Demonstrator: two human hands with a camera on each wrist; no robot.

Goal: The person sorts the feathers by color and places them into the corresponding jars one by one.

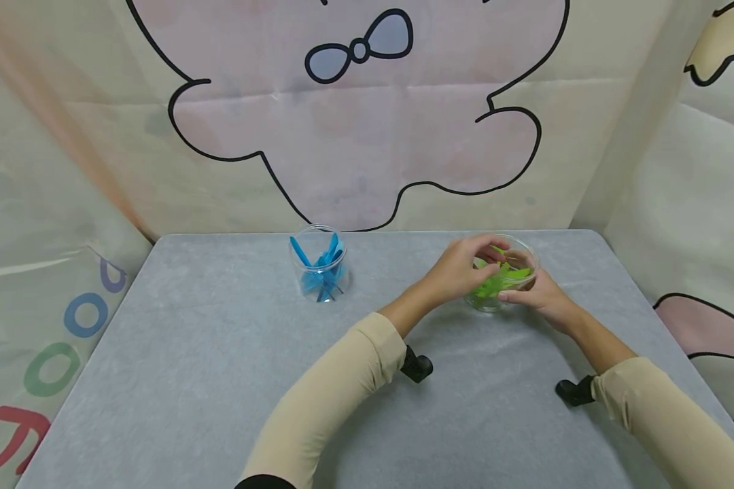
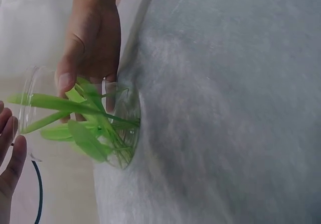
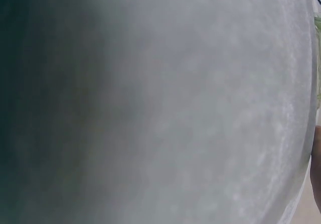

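My right hand [image 1: 544, 299] grips a clear plastic cup [image 1: 478, 304] near the table's back right, its thumb on the near side. Inside the cup lean several bright green feather-like pieces [image 2: 90, 111] with thin stems; one tip rises past the rim. My left hand [image 1: 461, 268] reaches over the mouth of the cup, fingers and thumb apart. In the left wrist view its fingertips [image 2: 16, 156] are right beside the rim, close to that tip. The right wrist view has only a sliver of the hand [image 3: 316, 174] and the green at its right edge.
A second clear cup [image 1: 306, 288] stands at the back, left of centre, holding several blue pieces [image 1: 327, 261]. A grey cloth covers the table [image 1: 220, 380]. A printed backdrop [image 1: 367, 136] rises behind the table's back edge.
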